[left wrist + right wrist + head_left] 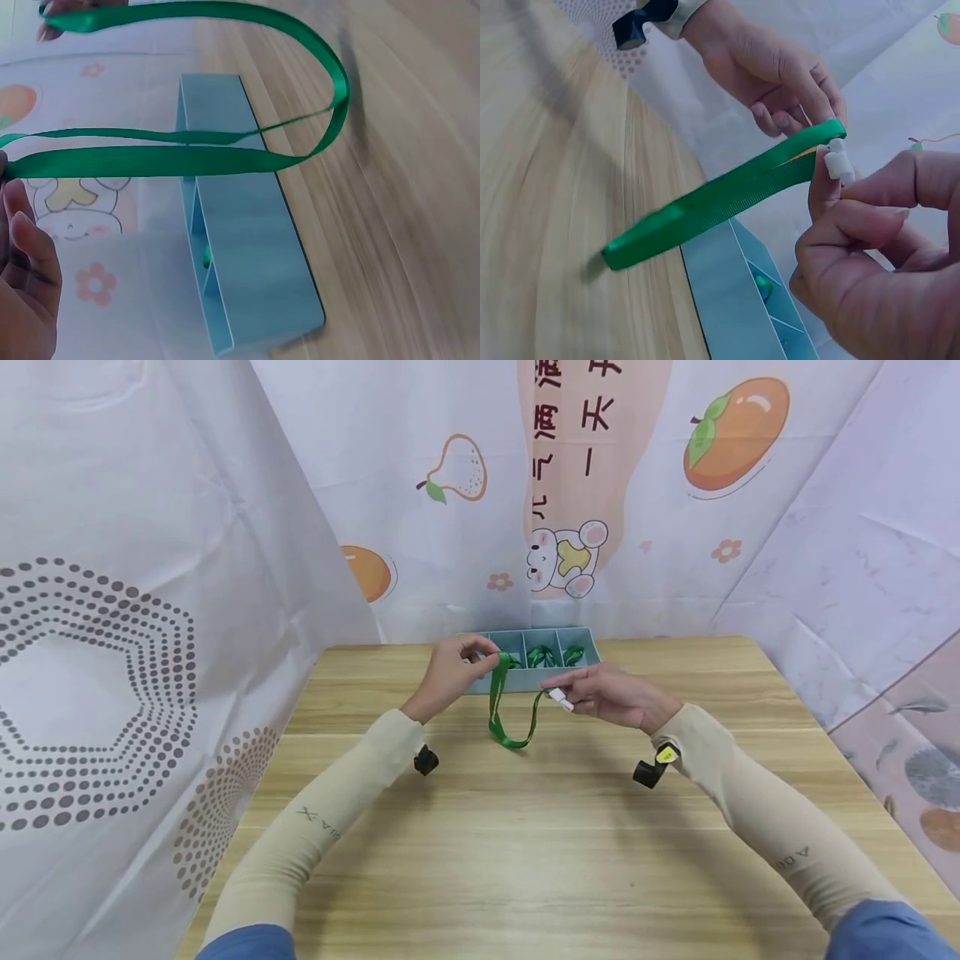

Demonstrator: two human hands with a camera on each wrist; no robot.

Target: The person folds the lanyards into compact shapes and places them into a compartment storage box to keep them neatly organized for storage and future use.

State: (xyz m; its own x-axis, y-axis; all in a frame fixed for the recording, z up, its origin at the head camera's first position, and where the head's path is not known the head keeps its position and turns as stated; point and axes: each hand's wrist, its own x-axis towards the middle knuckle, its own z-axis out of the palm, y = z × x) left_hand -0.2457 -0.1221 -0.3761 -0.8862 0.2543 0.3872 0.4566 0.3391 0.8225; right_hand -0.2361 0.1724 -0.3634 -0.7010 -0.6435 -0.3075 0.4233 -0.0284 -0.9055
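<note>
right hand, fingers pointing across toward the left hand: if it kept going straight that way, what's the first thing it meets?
Probably the left hand, which pinches the other end of the green ribbon. The right hand has only slack ribbon in between. The blue tray sits just behind that line; depth is unclear.

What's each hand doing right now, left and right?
Left hand: pinches one end of the green ribbon.
Right hand: pinches the white clip at the ribbon's other end.

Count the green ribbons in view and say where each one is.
3 at least: one ribbon held between left hand and right hand; two bundles in the blue tray. More may be hidden.
</note>
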